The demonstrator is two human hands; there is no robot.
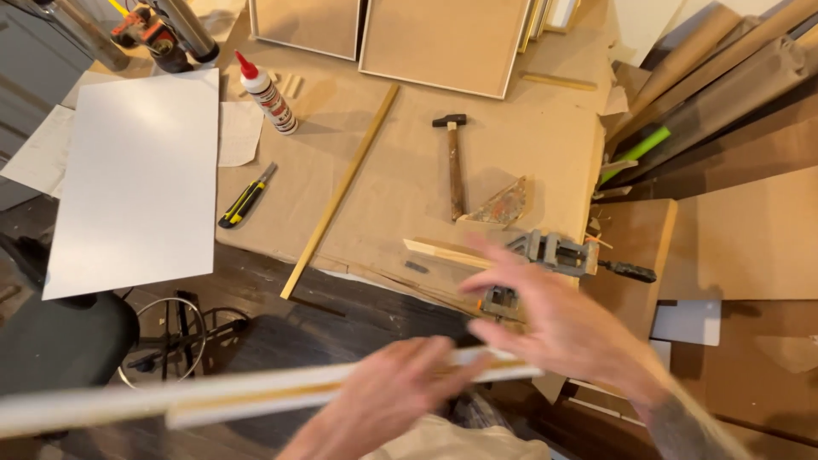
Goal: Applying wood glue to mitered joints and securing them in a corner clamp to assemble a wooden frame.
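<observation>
My left hand point(383, 396) wraps a long white moulding strip point(256, 393); my right hand point(562, 328), fingers spread, touches its end above the worktop point(392, 187).

Surface point(545, 128): your cardboard-covered top.
Left: white sheet point(136, 170), glue bottle point(268, 94), utility knife point(247, 196).
Middle: wooden strip point(341, 192), hammer point(454, 162).
Near right: corner clamp point(554, 255).

Bare desk point(400, 162) lies open mid-frame between the long wooden strip point(341, 192) and the hammer point(453, 166). At the lower right edge, a corner clamp point(550, 255) blocks passage; the white sheet point(136, 179) covers the left, and frames point(443, 38) line the top.
</observation>
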